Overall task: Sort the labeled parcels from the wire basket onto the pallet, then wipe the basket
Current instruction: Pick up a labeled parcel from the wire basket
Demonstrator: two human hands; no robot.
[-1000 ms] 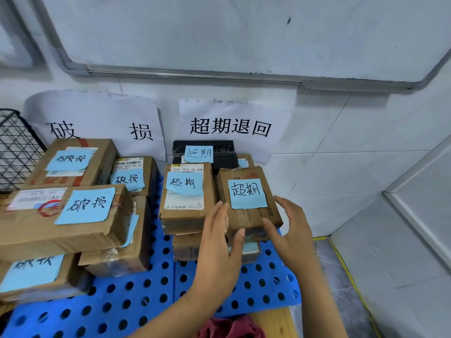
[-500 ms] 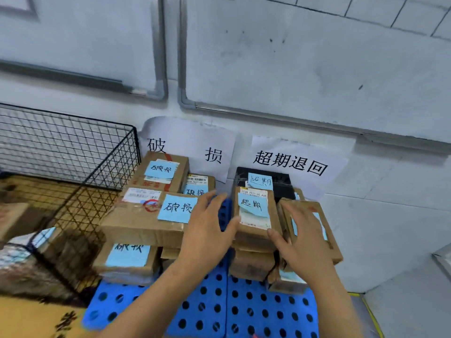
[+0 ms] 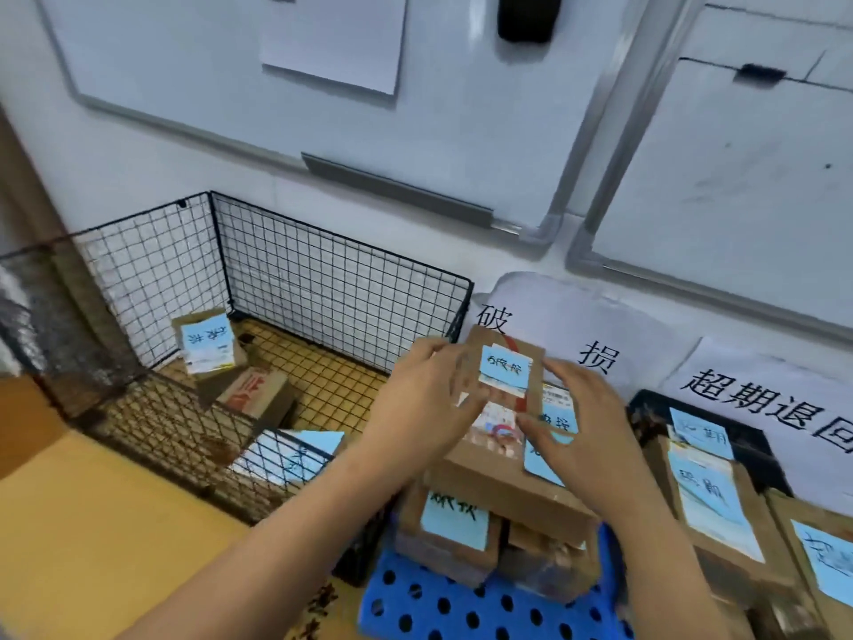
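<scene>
Three parcels (image 3: 205, 346) wait in the wire basket (image 3: 341, 251); your hands hold nothing.
Your left hand (image 3: 424, 408) and right hand (image 3: 586, 422) hover with spread fingers over the damaged pile (image 3: 454, 517) on the pallet (image 3: 461, 607). Each of the two piles stands under its own wall sign (image 3: 544, 334), I think so that label matches sign.

A yellow-brown worktop (image 3: 115, 524) carries two things side by side: the black wire basket (image 3: 341, 288) on the left and, just beside it, the blue pallet (image 3: 461, 602), pierced with round holes. Directly on the pallet sit the lowest brown parcels (image 3: 415, 547) of the stacks — one with a blue note (image 3: 454, 517) on top, another close at its right.
</scene>
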